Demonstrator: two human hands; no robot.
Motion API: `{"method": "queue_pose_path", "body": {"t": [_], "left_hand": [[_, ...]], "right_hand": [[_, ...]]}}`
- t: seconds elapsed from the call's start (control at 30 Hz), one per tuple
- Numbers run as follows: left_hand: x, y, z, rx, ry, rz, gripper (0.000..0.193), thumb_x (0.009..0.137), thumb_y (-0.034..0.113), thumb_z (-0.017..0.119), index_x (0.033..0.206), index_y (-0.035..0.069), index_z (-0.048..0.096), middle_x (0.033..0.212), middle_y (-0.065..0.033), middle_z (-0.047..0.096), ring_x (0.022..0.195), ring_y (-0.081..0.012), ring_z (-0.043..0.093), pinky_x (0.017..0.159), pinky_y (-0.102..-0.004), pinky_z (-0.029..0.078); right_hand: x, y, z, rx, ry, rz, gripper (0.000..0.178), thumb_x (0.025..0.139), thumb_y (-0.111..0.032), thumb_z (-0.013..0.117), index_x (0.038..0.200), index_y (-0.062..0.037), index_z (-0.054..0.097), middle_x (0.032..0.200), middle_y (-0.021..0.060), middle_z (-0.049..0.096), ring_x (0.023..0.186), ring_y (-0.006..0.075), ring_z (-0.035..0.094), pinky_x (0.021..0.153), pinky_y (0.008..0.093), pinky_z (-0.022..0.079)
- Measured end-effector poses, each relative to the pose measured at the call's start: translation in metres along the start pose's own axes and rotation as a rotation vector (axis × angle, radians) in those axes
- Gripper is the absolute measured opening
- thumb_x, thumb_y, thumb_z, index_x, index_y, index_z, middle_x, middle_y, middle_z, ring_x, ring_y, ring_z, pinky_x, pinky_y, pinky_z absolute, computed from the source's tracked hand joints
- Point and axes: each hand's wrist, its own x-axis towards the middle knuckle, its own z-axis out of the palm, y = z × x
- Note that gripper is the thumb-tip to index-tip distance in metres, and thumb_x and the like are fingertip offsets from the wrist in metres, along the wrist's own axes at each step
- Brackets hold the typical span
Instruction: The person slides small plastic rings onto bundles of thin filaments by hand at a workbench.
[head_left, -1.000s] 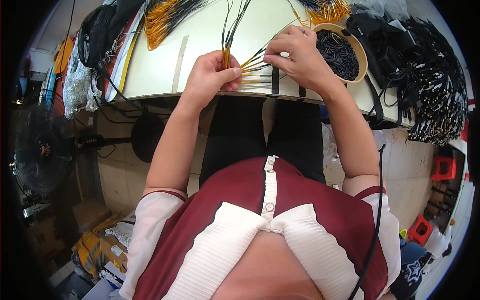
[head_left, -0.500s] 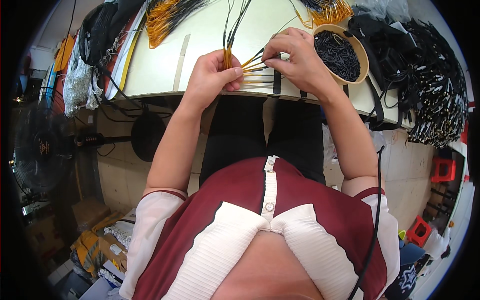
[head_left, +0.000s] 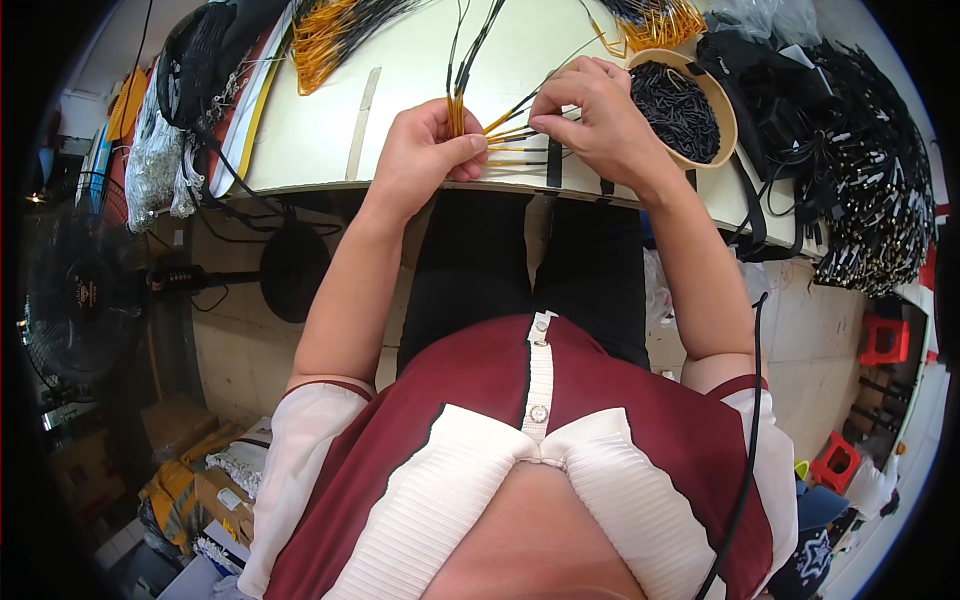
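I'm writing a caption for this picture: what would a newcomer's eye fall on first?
Probably the left hand, holding a fan of yellow-and-black wires over the pale table, with the right hand pinching at them. Right of that sits a tan bowl full of short black pieces. At far right, a dense mass of dark cables with light tips stands out.

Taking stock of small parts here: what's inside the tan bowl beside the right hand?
The tan bowl by the right hand holds a heap of short, thin black pieces. The heap covers the bowl's bottom, so anything underneath can't be seen.
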Motion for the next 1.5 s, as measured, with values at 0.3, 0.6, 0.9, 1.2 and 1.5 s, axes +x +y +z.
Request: {"method": "queue_pose_path", "body": {"t": [0.3,0.6,0.9,1.2,1.5], "left_hand": [[-0.001,-0.003,-0.001,-0.031,0.008,0.013,0.005,0.083,0.002,0.063,0.086,0.0,0.06,0.073,-0.0056,0.064,0.057,-0.0078,0.059,0.055,-0.0193,0.05],[0.0,-0.003,0.0,-0.056,0.002,0.011,0.006,0.083,0.003,0.063,0.087,0.0,0.06,0.073,-0.0056,0.064,0.057,-0.0084,0.059,0.055,-0.0197,0.05],[0.0,-0.007,-0.002,-0.049,0.004,0.018,0.006,0.082,0.002,0.064,0.087,0.0,0.06,0.072,-0.0057,0.063,0.057,-0.0095,0.059,0.055,-0.0208,0.05],[0.0,-0.005,0.0,0.003,-0.008,0.018,0.007,0.083,0.004,0.064,0.088,0.001,0.059,0.072,-0.0044,0.063,0.058,-0.0084,0.059,0.055,-0.0198,0.05],[0.0,-0.005,0.001,0.036,-0.017,0.014,0.007,0.084,0.004,0.063,0.088,0.002,0.058,0.074,-0.0043,0.063,0.058,-0.0081,0.06,0.055,-0.0193,0.05]], "right_hand": [[0.001,-0.003,0.003,0.045,0.035,-0.027,0.006,0.077,-0.014,0.066,0.078,-0.0086,0.064,0.079,-0.0007,0.06,0.09,0.0176,0.053,0.099,0.0375,0.029],[0.0,-0.006,0.004,-0.018,0.099,-0.053,0.009,0.075,-0.015,0.069,0.08,-0.0096,0.064,0.08,0.0003,0.062,0.089,0.0189,0.053,0.098,0.0385,0.03],[0.006,-0.028,-0.038,-0.309,0.292,-0.224,0.012,0.077,-0.017,0.071,0.089,-0.0128,0.072,0.088,-0.0016,0.066,0.1,0.0204,0.054,0.094,0.0383,0.033],[0.016,-0.013,-0.016,-0.273,0.072,-0.18,0.005,0.08,-0.016,0.069,0.08,-0.011,0.068,0.079,-0.0035,0.063,0.099,0.0172,0.054,0.105,0.0441,0.023],[0.014,-0.007,-0.008,-0.163,0.049,-0.17,0.006,0.079,-0.015,0.069,0.079,-0.011,0.064,0.079,-0.0033,0.061,0.098,0.0159,0.054,0.105,0.0442,0.022]]}}
